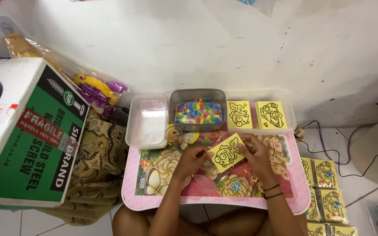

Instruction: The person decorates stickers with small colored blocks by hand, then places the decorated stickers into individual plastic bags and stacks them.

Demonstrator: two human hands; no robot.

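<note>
Two hands meet at the middle of the frame over a pink flowered tabletop [162, 199]: the left hand [192, 159] and the right hand [254, 154] pinch opposite edges of a small yellow card with a black line drawing [226, 153], fingers closed on it, the card tilted just above the tabletop. Just above, along the wall, stand a clear tub of plastic bags [147, 120], a grey tub of coloured beads [197, 111] and a tray with two more yellow cards [257, 114]; a green-and-white cardboard box [27, 135] fills the left, and packed yellow cards [324, 192] lie at lower right.
</note>
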